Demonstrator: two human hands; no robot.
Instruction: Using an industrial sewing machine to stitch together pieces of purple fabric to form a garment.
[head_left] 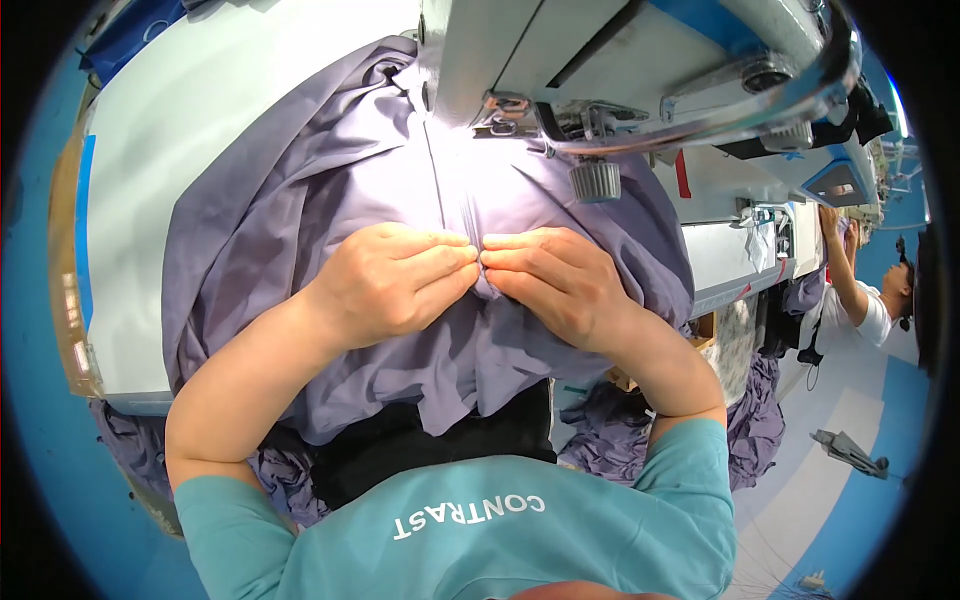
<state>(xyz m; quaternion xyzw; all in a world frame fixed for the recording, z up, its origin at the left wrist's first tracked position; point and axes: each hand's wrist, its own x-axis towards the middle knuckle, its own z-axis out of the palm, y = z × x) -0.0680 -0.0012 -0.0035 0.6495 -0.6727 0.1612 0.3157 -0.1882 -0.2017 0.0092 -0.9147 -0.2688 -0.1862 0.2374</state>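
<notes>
Clearly both hands, left (390,280) and right (560,280), are pinched shut on a fold of the lilac fabric (300,190), fingertips meeting just in front of the sewing machine (620,70). The seam seems only started, with most cloth heaped on the white table (150,150) before the machine. A small red tag (682,172) hangs right of the machine.
</notes>
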